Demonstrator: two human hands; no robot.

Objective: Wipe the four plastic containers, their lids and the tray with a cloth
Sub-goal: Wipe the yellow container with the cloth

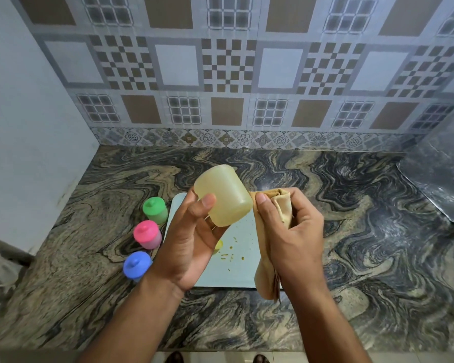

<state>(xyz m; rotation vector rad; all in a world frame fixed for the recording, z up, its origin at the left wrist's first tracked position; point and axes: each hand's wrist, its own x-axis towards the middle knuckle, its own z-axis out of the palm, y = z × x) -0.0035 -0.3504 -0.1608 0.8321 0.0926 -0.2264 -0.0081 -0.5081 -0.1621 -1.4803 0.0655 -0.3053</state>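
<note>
Left hand (194, 242) gripped the lidless yellow container (224, 196) tilted above the soiled tray (236, 268), presenting its wall to the cloth (271, 231) clutched in the right hand (291, 231).

Counter: marbled stone countertop (95, 271) with swirling tan, black and grey veins.
Far wall: patterned tiles (228, 66), checkered and brown squares, floral border strip (247, 140) along its base.
Left: plain pale wall (24, 113).
Near edge: feet (260, 358) on floor.
</note>
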